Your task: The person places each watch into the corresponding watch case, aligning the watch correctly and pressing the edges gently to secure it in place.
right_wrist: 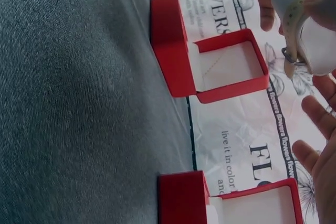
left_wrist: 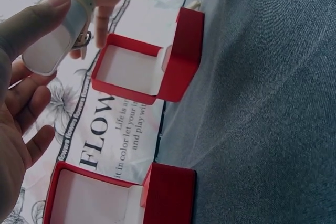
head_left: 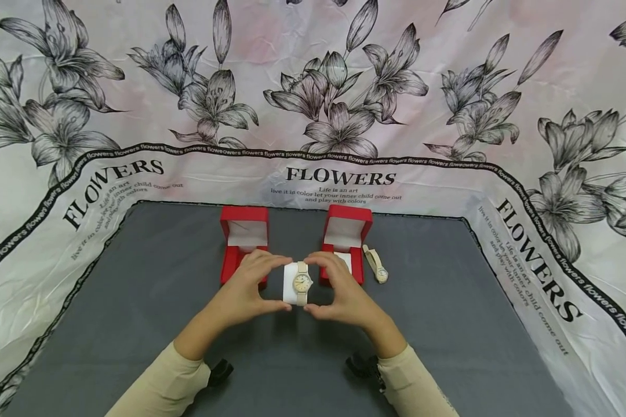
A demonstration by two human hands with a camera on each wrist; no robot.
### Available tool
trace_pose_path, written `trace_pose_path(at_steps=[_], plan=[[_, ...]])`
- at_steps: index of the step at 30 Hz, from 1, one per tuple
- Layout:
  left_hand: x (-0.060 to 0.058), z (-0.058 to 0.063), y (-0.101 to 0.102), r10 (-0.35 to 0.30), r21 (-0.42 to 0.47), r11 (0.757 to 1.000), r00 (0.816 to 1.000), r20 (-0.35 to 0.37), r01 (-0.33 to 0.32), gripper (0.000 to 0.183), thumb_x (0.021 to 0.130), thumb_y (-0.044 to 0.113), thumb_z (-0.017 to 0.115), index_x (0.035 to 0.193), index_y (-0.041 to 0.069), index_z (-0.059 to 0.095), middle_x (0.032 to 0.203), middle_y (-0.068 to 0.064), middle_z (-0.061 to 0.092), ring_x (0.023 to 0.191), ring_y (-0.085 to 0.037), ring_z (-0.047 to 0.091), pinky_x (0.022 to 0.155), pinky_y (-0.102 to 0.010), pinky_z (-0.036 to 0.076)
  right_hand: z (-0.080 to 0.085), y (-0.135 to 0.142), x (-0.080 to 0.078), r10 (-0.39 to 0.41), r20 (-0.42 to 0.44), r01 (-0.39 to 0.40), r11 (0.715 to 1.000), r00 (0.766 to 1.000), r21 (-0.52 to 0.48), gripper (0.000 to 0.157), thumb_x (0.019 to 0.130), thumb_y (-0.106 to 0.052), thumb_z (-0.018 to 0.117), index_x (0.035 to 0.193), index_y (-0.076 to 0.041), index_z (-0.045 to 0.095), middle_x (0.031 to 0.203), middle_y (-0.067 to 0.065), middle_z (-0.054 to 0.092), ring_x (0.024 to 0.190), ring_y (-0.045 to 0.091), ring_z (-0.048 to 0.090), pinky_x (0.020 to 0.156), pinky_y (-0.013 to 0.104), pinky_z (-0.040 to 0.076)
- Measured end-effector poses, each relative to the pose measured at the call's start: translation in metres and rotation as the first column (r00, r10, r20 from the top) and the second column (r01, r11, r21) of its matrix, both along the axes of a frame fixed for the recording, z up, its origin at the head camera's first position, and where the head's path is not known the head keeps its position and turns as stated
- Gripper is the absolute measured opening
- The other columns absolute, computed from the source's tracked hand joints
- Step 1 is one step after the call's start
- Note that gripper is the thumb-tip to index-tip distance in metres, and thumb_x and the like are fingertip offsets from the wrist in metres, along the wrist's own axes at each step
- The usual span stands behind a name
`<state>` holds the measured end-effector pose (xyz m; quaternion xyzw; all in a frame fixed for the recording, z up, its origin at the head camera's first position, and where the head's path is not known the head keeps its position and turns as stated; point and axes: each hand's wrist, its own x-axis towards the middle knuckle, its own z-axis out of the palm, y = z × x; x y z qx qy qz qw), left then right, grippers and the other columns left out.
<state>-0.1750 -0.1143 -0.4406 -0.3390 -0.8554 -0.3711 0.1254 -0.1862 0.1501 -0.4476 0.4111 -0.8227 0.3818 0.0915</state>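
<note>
A wristwatch (head_left: 302,282) with a cream strap and a round pale dial is wrapped around a white cushion (head_left: 289,284), held up over the table. My left hand (head_left: 245,289) pinches the cushion's left end between thumb and fingers. On the other side, my right hand (head_left: 346,292) pinches the watch end, fingers above and thumb below. The strap's buckle (left_wrist: 83,39) shows on the underside in the left wrist view. Behind the hands stand two open red boxes, a left box (head_left: 244,220) and a right box (head_left: 348,217), both with white-lined lids.
A second cream-strapped watch (head_left: 377,265) lies on the grey cloth (head_left: 428,324) to the right of the right box. White padding (head_left: 344,260) shows inside that box. A flower-printed covering (head_left: 339,139) borders the grey area at the back and sides.
</note>
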Motion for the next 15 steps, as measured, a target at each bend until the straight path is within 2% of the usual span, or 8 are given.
trace_pose_path(at_steps=[7,15], plan=[[-0.0022,0.0001,0.0010,0.010,0.001,1.000,1.000,-0.004,-0.010,0.084,0.066,0.033,0.099,0.139,0.013,0.062,0.130,-0.001,0.066,0.119,-0.017,0.051,0.096,-0.046,0.049,-0.0043,-0.0020,-0.0024,-0.024,-0.004,0.024,1.000,1.000,-0.004,0.081,0.074,-0.020,0.087,0.142,-0.011,0.044,0.144,0.008,0.048,0.133,0.024,0.043,0.113,0.048,0.038],[-0.0025,-0.0062,0.0033,-0.007,0.019,1.000,0.999,-0.032,0.008,0.082,0.067,0.034,0.098,0.138,0.013,0.061,0.128,0.001,0.066,0.116,-0.014,0.052,0.092,-0.041,0.052,-0.0064,-0.0052,-0.0014,-0.020,0.002,0.020,1.000,1.000,0.003,0.081,0.074,-0.018,0.086,0.142,-0.010,0.043,0.145,0.008,0.047,0.134,0.024,0.043,0.113,0.050,0.039]])
